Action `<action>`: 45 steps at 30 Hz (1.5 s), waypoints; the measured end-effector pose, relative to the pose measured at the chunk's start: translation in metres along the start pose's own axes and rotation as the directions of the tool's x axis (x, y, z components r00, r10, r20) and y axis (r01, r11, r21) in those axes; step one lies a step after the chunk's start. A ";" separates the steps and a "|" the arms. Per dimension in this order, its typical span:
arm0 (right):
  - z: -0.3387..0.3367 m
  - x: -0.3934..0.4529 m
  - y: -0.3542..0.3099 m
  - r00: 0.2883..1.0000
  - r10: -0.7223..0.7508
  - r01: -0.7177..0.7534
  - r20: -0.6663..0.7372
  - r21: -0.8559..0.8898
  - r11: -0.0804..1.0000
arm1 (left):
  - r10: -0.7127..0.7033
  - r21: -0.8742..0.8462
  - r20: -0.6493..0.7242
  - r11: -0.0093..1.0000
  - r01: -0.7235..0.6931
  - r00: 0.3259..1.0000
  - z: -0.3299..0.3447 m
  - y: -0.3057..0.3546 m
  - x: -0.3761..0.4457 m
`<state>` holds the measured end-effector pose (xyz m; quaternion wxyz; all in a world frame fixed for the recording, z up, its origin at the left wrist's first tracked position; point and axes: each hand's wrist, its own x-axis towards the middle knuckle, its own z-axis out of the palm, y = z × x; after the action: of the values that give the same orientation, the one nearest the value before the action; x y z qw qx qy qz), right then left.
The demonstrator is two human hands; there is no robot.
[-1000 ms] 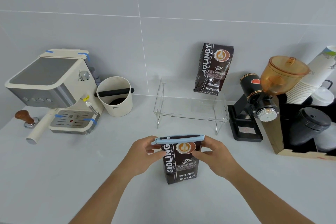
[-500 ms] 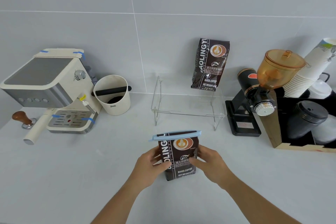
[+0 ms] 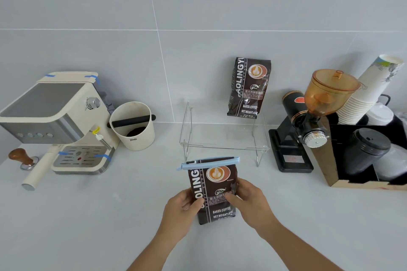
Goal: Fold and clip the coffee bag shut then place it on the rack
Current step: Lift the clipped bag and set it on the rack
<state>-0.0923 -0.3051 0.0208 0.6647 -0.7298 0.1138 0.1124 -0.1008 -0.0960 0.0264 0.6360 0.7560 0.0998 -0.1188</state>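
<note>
A dark brown coffee bag (image 3: 214,182) stands upright on the white counter in front of me. A light blue clip (image 3: 208,163) spans its folded top. My left hand (image 3: 182,207) grips the bag's left side and my right hand (image 3: 250,199) grips its right side, thumbs on the front. Behind it stands a clear acrylic rack (image 3: 224,138). A second coffee bag (image 3: 250,88) stands on the rack's right end, leaning against the wall.
An espresso machine (image 3: 57,121) with a portafilter and a wooden tamper (image 3: 21,157) sits at the left. A white knock box (image 3: 133,127) is beside it. A black grinder (image 3: 308,121) with amber hopper, stacked paper cups (image 3: 365,94) and black lids (image 3: 370,145) stand at the right.
Both hands slid down from the clip at the bag's top to the bag's lower sides. The bag stays upright on the counter with the clip on it.
</note>
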 end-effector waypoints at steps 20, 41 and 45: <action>-0.001 0.012 -0.148 0.966 -0.258 0.258 -0.008 0.045 0.965 | 0.309 -0.125 -0.124 0.938 -0.324 0.943 -0.032 0.130 0.013; 0.006 0.075 -0.219 0.931 -0.354 0.362 -0.085 0.094 0.928 | 0.413 -0.028 -0.088 0.908 -0.417 0.906 -0.050 0.212 0.088; 0.007 0.095 -0.220 0.946 -0.310 0.317 -0.094 0.069 0.946 | 0.394 0.020 -0.030 0.919 -0.394 0.919 -0.052 0.215 0.112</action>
<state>0.0674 -0.2800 0.1978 0.6988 -0.7142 0.0281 -0.0293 0.0730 -0.0813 0.2021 0.6399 0.7668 -0.0443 0.0236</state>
